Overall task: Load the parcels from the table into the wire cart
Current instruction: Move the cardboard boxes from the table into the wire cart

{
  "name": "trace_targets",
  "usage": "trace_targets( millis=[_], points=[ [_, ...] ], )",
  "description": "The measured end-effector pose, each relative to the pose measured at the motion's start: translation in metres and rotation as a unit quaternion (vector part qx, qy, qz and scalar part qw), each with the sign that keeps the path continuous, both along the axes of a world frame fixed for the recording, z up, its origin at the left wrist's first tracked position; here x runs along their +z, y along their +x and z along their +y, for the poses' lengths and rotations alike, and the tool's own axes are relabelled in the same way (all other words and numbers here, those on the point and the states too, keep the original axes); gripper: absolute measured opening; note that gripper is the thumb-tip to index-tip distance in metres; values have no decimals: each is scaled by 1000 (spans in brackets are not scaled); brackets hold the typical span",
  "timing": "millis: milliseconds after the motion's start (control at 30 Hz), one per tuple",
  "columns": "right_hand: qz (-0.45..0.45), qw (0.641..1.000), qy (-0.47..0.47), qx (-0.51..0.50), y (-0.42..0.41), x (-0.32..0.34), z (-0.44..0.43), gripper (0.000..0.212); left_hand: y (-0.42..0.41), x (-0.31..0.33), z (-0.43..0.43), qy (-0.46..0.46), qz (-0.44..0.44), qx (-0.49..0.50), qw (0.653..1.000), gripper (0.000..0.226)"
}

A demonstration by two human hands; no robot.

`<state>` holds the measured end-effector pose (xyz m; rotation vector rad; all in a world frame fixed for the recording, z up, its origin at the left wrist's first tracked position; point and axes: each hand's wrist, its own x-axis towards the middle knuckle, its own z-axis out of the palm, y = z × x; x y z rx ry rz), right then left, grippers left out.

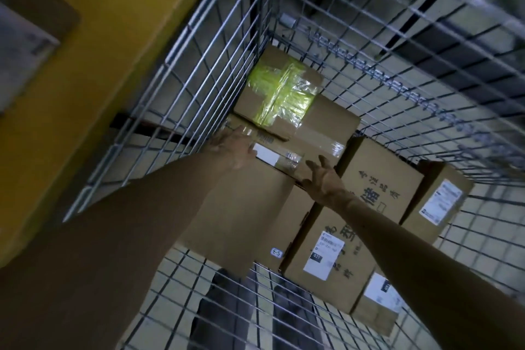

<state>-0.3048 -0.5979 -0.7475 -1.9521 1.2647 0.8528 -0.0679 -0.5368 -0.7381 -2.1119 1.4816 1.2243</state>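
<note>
We reach both arms down into the cart [262, 8]. Our left hand [235, 148] lies flat, fingers straight, on top of a flat box [284, 160], beside its white label. Our right hand [324, 176] touches that box's right edge with fingers spread, gripping nothing. The flat box rests on a plain box [241, 207] by the cart's left wall, just near of a yellow-taped box [278, 94]. Printed boxes [380, 176] stand to the right. A yellow surface [113, 37] lies outside, left.
</note>
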Motion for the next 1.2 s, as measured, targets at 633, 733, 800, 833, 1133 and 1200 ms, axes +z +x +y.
trace_targets(
  millis=[633,733,800,833,1133,1200],
  points=[
    [-91,992,-85,4,-30,379,60,67,-41,379,93,-150,-49,105,982,56],
    [-128,984,-118,23,-37,418,66,71,-52,426,118,-197,-94,119,968,57],
    [-152,978,-139,46,-39,446,74,73,-60,458,139,-217,-112,127,961,59],
    [-163,973,-151,63,-40,460,78,73,-65,473,150,-226,-123,131,957,60],
    [-252,939,-206,111,5,599,117,80,-62,621,268,-294,-230,218,902,59],
    [-285,926,-211,129,24,635,135,79,-55,650,297,-311,-241,238,888,60]
  ],
)
